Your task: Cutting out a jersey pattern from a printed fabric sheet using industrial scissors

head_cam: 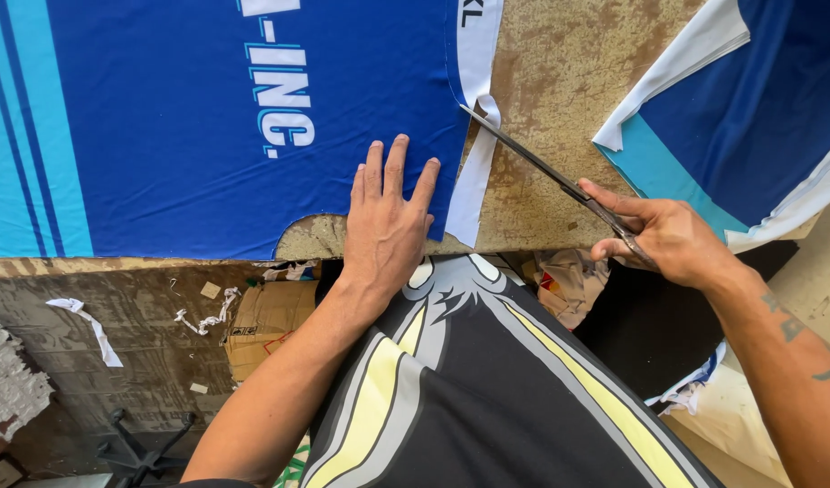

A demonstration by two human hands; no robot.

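Head view: left hand (385, 217) flat, fingers spread, empty, pressing blue printed fabric (207, 136) at near edge of worn table (569, 63). Right hand (664, 237) closed round scissors (546, 172), blades meeting white margin strip (476, 172). Strip partly cut free, hanging; upper part uncut. More blue pieces (759, 99) toward far right corner.

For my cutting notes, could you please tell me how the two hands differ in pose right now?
The left hand lies flat, fingers spread, pressing the blue fabric onto the table; the right hand is curled in a grip on the scissors. The left holds no tool; the right points the blades at the white edge strip. Both are bare.
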